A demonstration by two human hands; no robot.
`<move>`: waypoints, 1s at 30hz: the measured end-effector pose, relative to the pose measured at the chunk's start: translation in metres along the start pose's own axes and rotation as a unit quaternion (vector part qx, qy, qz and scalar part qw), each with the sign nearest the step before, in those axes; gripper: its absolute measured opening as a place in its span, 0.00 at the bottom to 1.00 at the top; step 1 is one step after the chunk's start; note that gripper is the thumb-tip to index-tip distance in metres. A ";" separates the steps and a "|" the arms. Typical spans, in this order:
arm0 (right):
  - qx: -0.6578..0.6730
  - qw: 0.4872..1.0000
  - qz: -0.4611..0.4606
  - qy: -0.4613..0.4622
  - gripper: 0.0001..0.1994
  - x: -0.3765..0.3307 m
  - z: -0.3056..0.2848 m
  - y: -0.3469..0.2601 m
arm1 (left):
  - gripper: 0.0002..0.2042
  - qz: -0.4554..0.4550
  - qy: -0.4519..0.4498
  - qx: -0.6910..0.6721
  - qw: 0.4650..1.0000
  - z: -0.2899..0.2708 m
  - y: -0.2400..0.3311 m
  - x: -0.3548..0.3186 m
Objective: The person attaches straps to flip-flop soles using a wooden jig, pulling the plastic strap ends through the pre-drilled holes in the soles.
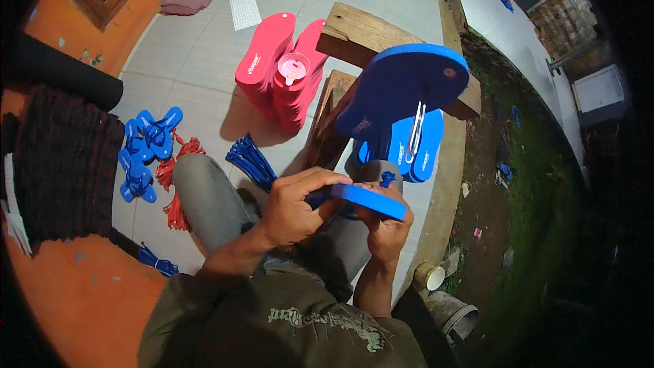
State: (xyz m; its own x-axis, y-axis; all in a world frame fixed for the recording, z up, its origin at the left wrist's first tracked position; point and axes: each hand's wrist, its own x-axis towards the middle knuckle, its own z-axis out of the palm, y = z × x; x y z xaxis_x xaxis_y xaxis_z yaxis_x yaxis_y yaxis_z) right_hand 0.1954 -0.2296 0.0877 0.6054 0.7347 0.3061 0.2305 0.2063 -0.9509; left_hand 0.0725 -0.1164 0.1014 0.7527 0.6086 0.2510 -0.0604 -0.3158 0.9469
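A: What is the biggest thing in front of the person?

B: The tiled floor [204, 48]. On it stands a rough wooden bench [361, 34], and a blue sandal sole [402, 88] leans on the bench's front, with a metal hook tool [415, 133] hanging below it. Behind, there is a stack of red sandal soles [272, 61]; the top ones carry a small white printed mark near the heel, and a pink round thing lies on the stack. More blue soles [415, 146] with white marks stand under the bench.

A: And the smaller things?

B: On the left lies a heap of blue sandal straps [146, 150], next to red straps [178, 184]. Another bundle of blue straps [251, 160] lies near the person's knee.

A: What do the hands do?

B: The left hand [293, 208] and the right hand [385, 228] both grasp a blue sole [371, 199], held flat over the lap. The left fingers [317, 180] curl over its near end and press on top. The right fingers are closed around it from below, the thumb on its edge.

A: How does this sole look?

B: Bright blue, thin, seen from the edge. A small blue strap plug [388, 178] stands up from it.
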 end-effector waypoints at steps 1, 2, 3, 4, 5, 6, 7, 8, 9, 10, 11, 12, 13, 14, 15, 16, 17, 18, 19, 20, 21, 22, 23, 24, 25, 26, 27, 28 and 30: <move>-0.002 1.000 0.005 -0.002 0.12 0.001 0.001 0.002 | 0.15 0.001 -0.002 0.005 1.000 -0.001 -0.001 0.000; -0.002 1.000 0.010 -0.004 0.12 -0.001 0.001 0.004 | 0.15 0.001 -0.002 0.011 1.000 -0.001 -0.006 -0.002; -0.030 0.999 0.009 -0.034 0.13 -0.003 0.001 0.003 | 0.16 0.002 -0.003 0.018 1.000 -0.001 -0.010 -0.005; -0.057 0.996 0.008 -0.064 0.13 -0.006 0.002 0.001 | 0.16 0.000 -0.022 0.005 1.000 -0.005 -0.014 -0.008; -0.083 0.992 0.011 -0.091 0.13 -0.011 0.003 0.002 | 0.16 -0.006 -0.045 -0.007 0.999 -0.010 -0.017 -0.011; -0.057 0.995 0.068 -0.049 0.11 -0.016 0.007 0.003 | 0.16 -0.013 -0.067 -0.020 0.997 -0.012 -0.018 -0.014; -0.031 0.992 0.125 -0.007 0.10 -0.022 0.014 0.004 | 0.16 0.026 -0.009 0.067 0.997 -0.012 -0.016 -0.018; -0.005 0.982 0.185 0.032 0.09 -0.030 0.019 0.005 | 0.17 0.060 0.050 0.154 0.985 -0.011 -0.004 -0.021; 0.020 0.967 0.244 0.070 0.09 -0.037 0.021 0.007 | 0.17 0.094 0.107 0.239 0.961 -0.010 0.003 -0.026; 0.040 0.941 0.315 0.112 0.12 -0.042 0.019 0.017 | 0.18 0.073 0.211 0.199 0.954 -0.005 -0.026 -0.053; 0.063 0.942 0.311 0.109 0.12 -0.044 0.024 0.018 | 0.17 0.053 0.143 0.230 0.961 -0.001 -0.022 -0.061; 0.083 0.943 0.304 0.104 0.12 -0.045 0.030 0.019 | 0.17 0.033 0.077 0.258 0.963 0.007 -0.016 -0.064; 0.104 0.944 0.298 0.099 0.12 -0.047 0.034 0.019 | 0.16 0.014 0.010 0.284 0.959 0.014 -0.012 -0.066; 0.073 0.933 0.347 0.059 0.11 -0.049 0.034 0.018 | 0.12 0.020 -0.003 0.330 0.944 0.021 -0.020 -0.064; 0.106 0.933 0.341 0.053 0.11 -0.050 0.035 0.017 | 0.11 0.015 -0.011 0.344 0.939 0.024 -0.027 -0.067; 0.139 0.931 0.335 0.047 0.12 -0.050 0.035 0.016 | 0.09 0.010 -0.020 0.357 0.934 0.026 -0.033 -0.070; 0.172 0.928 0.326 0.045 0.12 -0.051 0.036 0.015 | 0.09 0.007 -0.031 0.370 0.929 0.027 -0.034 -0.071; 0.135 0.938 0.317 0.039 0.12 -0.056 0.031 0.026 | 0.08 0.010 -0.049 0.353 0.934 0.026 -0.032 -0.073; 0.098 0.947 0.305 0.034 0.12 -0.059 0.027 0.037 | 0.08 0.013 -0.068 0.336 0.939 0.024 -0.028 -0.076; 0.092 0.945 0.314 0.029 0.12 -0.056 0.020 0.041 | 0.07 0.013 -0.085 0.319 0.944 0.022 -0.026 -0.081; 0.087 0.943 0.319 0.024 0.12 -0.052 0.017 0.043 | 0.07 0.012 -0.088 0.320 0.943 0.021 -0.024 -0.090; -0.013 0.958 0.286 0.000 0.09 -0.055 0.021 0.039 | 0.07 0.010 -0.090 0.320 0.943 0.021 -0.022 -0.103; -0.004 0.964 0.263 0.029 0.10 -0.060 0.025 0.040 | 0.07 0.007 -0.094 0.319 0.943 0.020 -0.019 -0.110; 0.006 0.969 0.240 0.056 0.11 -0.065 0.030 0.045 | 0.06 0.042 -0.070 0.310 0.947 0.014 -0.022 -0.107; 0.016 0.973 0.217 0.083 0.12 -0.069 0.033 0.053 | 0.07 0.077 -0.045 0.301 0.949 0.004 -0.027 -0.100; 0.022 0.954 0.271 0.125 0.14 -0.068 0.024 0.068 | 0.07 0.110 -0.019 0.291 0.950 -0.006 -0.031 -0.096; 0.148 0.943 0.254 0.158 0.14 -0.059 0.020 0.063 | 0.10 0.081 0.086 0.267 0.956 -0.022 -0.036 -0.096; 0.271 0.915 0.232 0.189 0.14 -0.047 0.017 0.055 | 0.13 0.023 0.135 0.195 0.971 -0.029 -0.042 -0.093; 0.452 0.852 0.213 0.156 0.14 -0.038 0.011 0.053 | 0.18 -0.107 0.196 -0.009 0.975 -0.038 -0.052 -0.086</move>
State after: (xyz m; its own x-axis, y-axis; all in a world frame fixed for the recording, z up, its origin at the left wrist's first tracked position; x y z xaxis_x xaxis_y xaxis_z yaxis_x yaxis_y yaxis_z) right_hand 0.1769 -0.2393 0.0249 0.6931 0.6885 -0.2135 -0.6566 0.4806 -0.5813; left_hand -0.0140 -0.1252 0.0378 0.4416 0.8914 0.1014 0.0560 -0.1402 0.9885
